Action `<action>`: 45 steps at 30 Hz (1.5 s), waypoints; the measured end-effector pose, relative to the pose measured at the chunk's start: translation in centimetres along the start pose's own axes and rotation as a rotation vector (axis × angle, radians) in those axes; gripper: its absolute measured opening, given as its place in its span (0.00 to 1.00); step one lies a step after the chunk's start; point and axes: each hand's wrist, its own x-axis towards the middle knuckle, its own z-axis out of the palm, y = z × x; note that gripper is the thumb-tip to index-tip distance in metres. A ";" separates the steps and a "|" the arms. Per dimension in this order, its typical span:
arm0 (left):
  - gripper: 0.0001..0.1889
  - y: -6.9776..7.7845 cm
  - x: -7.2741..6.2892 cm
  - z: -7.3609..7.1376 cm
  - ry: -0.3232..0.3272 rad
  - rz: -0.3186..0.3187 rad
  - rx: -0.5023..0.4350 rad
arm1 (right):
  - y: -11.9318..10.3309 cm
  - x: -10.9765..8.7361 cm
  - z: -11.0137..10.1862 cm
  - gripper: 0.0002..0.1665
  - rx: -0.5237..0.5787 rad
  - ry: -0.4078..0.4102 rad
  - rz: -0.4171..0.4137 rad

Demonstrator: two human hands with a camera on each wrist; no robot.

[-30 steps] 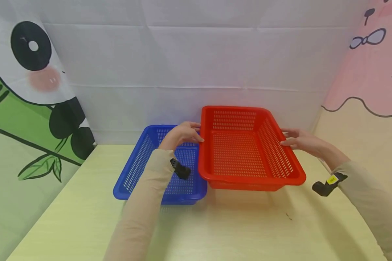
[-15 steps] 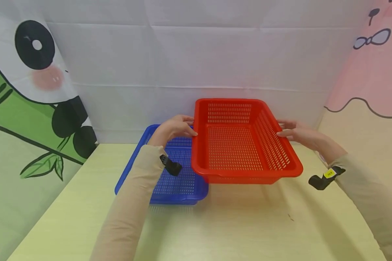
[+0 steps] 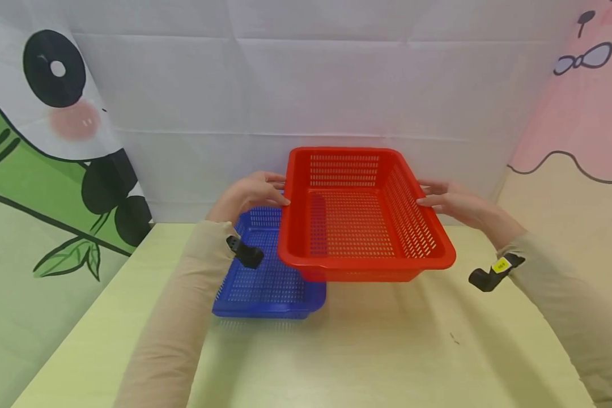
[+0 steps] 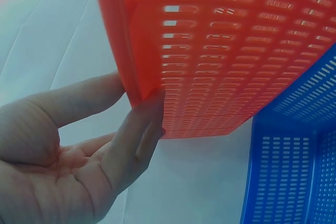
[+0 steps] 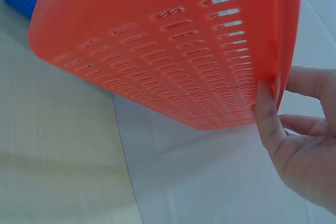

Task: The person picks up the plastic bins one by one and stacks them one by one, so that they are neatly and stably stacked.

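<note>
A red plastic basket [image 3: 359,224] with slotted walls hangs above the table, carried between both hands. On its left rim, my left hand [image 3: 250,194] pinches the edge, thumb on the outer lip and fingers tucked under it, as the left wrist view shows. The right rim is gripped the same way by my right hand [image 3: 456,204], fingertips against the slotted wall in the right wrist view. Below and to the left, a blue plastic basket [image 3: 265,277] stands on the table. The red basket overlaps its right part in the head view, and the left forearm hides its left side.
The pale wooden table [image 3: 367,351] runs up to a white cloth backdrop [image 3: 316,85]. Printed cartoon panels flank it on the left and right. A small dark mark [image 3: 454,338] lies on the table at the right.
Both hands have moved the red basket up and to the left, so that it now overlaps more of the blue basket in view. The blue basket has stayed in place.
</note>
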 end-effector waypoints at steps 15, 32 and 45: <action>0.35 -1.8 -2.1 -4.0 -0.012 0.019 0.100 | -1.4 1.6 3.8 0.38 0.091 0.055 0.001; 0.36 -3.9 -4.9 -8.4 -0.001 0.028 0.083 | -3.4 4.1 8.2 0.35 0.236 0.057 -0.027; 0.38 -5.8 -6.0 -10.5 0.044 0.046 0.075 | -3.3 4.9 10.6 0.38 0.299 0.017 -0.046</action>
